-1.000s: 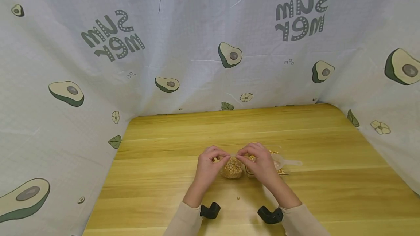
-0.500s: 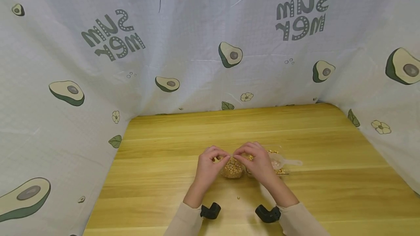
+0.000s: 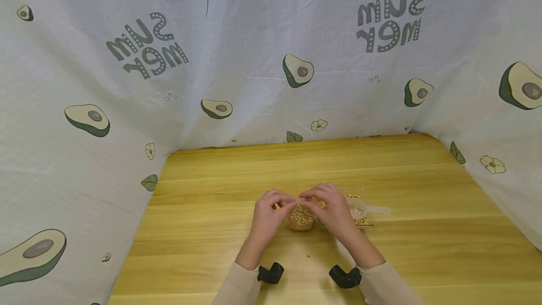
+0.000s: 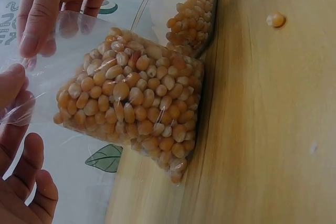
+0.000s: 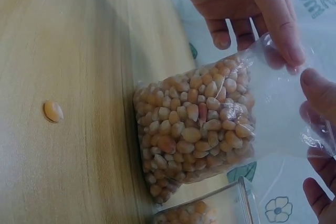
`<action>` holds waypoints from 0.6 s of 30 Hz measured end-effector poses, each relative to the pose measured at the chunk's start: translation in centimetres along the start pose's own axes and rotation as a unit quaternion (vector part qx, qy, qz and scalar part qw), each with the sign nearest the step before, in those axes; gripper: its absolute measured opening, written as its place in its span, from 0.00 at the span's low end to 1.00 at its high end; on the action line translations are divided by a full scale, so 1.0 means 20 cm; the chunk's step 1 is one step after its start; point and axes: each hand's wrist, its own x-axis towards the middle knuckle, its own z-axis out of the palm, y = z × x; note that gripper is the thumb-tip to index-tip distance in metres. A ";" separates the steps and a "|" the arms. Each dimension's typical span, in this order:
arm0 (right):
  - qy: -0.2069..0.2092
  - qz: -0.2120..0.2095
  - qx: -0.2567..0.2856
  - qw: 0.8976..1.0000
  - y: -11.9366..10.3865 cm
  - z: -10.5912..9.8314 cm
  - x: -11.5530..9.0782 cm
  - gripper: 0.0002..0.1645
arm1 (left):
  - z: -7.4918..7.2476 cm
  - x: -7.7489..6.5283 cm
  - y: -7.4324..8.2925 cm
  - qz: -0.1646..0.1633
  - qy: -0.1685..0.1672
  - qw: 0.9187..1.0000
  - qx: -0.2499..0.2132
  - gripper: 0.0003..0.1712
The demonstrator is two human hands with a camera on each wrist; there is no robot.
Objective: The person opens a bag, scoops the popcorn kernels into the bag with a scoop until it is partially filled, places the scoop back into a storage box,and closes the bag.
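Note:
A clear plastic bag [image 3: 300, 220] of corn kernels stands upright on the table. Its bare top edge rises above the kernels. My left hand [image 3: 268, 213] pinches that edge between thumb and index finger on the left. Just beside it, my right hand [image 3: 332, 211] pinches the same edge, the two sets of fingertips nearly meeting. In the left wrist view the bag [image 4: 131, 93] bulges with orange and pale kernels, and the right hand [image 4: 58, 3] is at the top. The right wrist view shows the left hand [image 5: 257, 9] with its other fingers loosely bent.
Right of the bag is a clear container [image 5: 244, 200] holding more kernels, partly behind my right hand. A translucent scoop [image 3: 377, 210] lies across it. One loose kernel [image 3: 308, 255] sits on the wooden table [image 3: 211, 229] in front. A printed curtain [image 3: 254, 60] surrounds the table.
My right hand has slid a little to the left along the bag's top edge, closer to the left hand. The left hand and the bag stay in place.

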 end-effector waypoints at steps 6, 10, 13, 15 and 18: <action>0.019 -0.029 -0.024 0.999 0.00 0.01 0.00 0.10 | -0.01 0.00 -0.01 -0.005 0.004 1.000 -0.009 0.04; 0.025 -0.025 -0.032 0.999 0.01 0.02 0.00 0.09 | -0.02 -0.01 0.00 -0.008 0.004 1.000 -0.014 0.05; 0.027 -0.023 -0.030 0.999 0.01 0.02 0.00 0.09 | -0.02 0.00 -0.01 -0.010 0.003 1.000 -0.014 0.06; 0.027 -0.021 -0.027 0.999 0.01 0.02 -0.01 0.09 | -0.02 0.00 -0.01 -0.011 0.003 1.000 -0.014 0.08; 0.027 -0.023 -0.022 0.999 0.01 0.03 -0.01 0.09 | -0.02 0.00 -0.02 -0.007 0.006 1.000 -0.014 0.09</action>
